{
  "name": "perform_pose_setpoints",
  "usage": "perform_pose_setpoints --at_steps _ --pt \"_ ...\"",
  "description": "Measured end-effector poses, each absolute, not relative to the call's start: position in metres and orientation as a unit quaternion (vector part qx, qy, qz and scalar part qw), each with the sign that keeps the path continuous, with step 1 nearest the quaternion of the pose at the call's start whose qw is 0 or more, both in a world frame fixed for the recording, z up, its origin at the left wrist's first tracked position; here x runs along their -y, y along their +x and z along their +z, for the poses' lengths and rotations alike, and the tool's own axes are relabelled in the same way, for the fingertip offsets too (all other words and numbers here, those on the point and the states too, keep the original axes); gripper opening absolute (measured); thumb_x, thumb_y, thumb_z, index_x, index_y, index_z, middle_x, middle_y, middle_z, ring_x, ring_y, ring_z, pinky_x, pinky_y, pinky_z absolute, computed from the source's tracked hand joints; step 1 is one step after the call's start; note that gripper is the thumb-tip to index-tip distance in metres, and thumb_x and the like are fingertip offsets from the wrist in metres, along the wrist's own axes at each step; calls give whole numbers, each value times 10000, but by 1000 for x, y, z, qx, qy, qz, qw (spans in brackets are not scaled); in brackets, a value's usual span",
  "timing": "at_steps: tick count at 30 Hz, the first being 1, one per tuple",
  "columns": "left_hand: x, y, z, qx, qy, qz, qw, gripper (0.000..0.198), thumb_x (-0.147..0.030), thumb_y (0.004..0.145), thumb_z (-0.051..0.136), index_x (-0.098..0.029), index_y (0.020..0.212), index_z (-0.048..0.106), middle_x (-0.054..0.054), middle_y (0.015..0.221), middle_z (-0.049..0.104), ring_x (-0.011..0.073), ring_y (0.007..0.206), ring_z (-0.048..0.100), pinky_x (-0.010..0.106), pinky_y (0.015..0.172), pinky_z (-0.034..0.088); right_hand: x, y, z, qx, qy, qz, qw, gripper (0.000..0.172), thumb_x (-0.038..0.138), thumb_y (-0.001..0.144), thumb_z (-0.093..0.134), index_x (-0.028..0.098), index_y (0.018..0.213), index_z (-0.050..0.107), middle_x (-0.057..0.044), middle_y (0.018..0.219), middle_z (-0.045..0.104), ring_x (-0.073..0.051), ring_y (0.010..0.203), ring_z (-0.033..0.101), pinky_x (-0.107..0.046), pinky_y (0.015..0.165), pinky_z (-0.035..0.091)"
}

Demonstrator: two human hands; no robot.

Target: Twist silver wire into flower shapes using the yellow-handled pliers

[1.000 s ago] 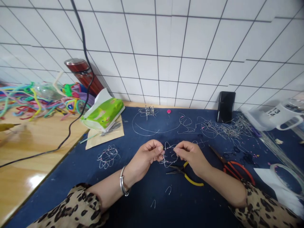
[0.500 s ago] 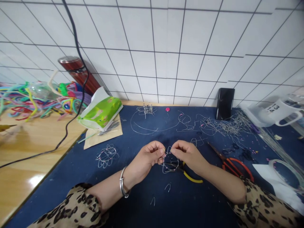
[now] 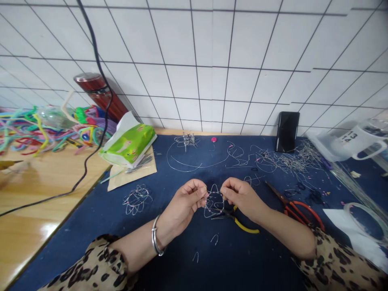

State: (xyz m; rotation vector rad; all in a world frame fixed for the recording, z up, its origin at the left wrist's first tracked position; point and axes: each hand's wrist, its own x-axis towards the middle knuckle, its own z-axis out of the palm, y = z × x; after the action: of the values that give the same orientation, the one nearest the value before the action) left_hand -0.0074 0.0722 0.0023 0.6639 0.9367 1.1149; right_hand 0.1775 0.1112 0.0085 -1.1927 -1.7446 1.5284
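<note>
My left hand point(image 3: 184, 200) and my right hand point(image 3: 241, 196) both pinch a small looped wire piece with pink beads point(image 3: 214, 202), held just above the blue mat point(image 3: 169, 242). Each hand's fingers are closed on an opposite side of it. Yellow-handled pliers point(image 3: 239, 222) lie on the mat right under the wire piece and my right hand. A silver bangle sits on my left wrist. Another finished-looking beaded wire piece point(image 3: 136, 199) lies on the mat to the left.
Red-handled scissors point(image 3: 295, 208) lie at the right. Loose wires point(image 3: 273, 159), a black phone point(image 3: 287, 131), a green tissue pack point(image 3: 130, 145), a red flask point(image 3: 101, 95), colourful pipe cleaners point(image 3: 42, 127), a white mug point(image 3: 360, 141) and a hanging black cable point(image 3: 100, 101) surround the mat.
The hands have drawn slightly closer together and turned the wire piece a little. The view has shifted slightly; everything else on the mat stays put.
</note>
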Motion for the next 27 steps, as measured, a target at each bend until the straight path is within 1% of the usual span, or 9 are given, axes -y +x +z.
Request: perform_pose_setpoints --at_steps 5,9,13,16,19,23,27 --pt "-73 -8 2 -417 287 512 694 88 -187 789 634 -150 785 555 -18 699 557 57 589 517 173 575 424 -108 177 8 642 -445 557 282 122 291 837 477 194 781 525 24 693 540 -81 582 470 -216 552 373" --pt "-74 -9 1 -403 296 508 701 82 -187 801 625 -148 791 552 -20 694 556 53 583 516 169 574 422 -108 176 9 628 -414 602 268 121 313 818 523 194 835 542 32 685 508 -79 579 450 -213 541 366" --pt "-74 -9 1 -391 291 491 722 85 -215 825 599 -146 807 552 -3 719 579 63 588 533 184 581 431 -107 177 8 641 -396 606 256 165 343 831 516 185 836 565 32 666 499 -78 568 442 -215 535 363" --pt "-74 -9 2 -385 289 489 728 120 -262 854 555 -146 821 559 17 764 597 82 613 553 211 600 447 -107 177 6 624 -416 598 284 172 350 836 511 185 829 563 34 660 501 -76 564 443 -215 544 377" --pt "-74 -9 4 -387 297 489 723 123 -264 856 551 -146 829 567 25 799 599 86 632 557 215 608 447 -108 178 3 608 -434 590 308 173 351 835 515 186 809 561 35 653 514 -74 556 444 -210 534 380" --pt "-71 -7 6 -389 310 475 726 114 -252 849 563 -145 811 570 17 765 586 76 597 539 203 568 426 -109 179 0 608 -455 568 318 181 359 830 521 186 804 565 31 648 535 -74 530 451 -205 498 373" --pt "-69 -6 6 -402 326 455 725 123 -246 831 590 -137 776 574 9 729 574 65 563 517 195 539 406 -109 178 1 613 -474 538 333 173 342 828 519 180 789 566 30 634 537 -80 530 459 -211 501 387"
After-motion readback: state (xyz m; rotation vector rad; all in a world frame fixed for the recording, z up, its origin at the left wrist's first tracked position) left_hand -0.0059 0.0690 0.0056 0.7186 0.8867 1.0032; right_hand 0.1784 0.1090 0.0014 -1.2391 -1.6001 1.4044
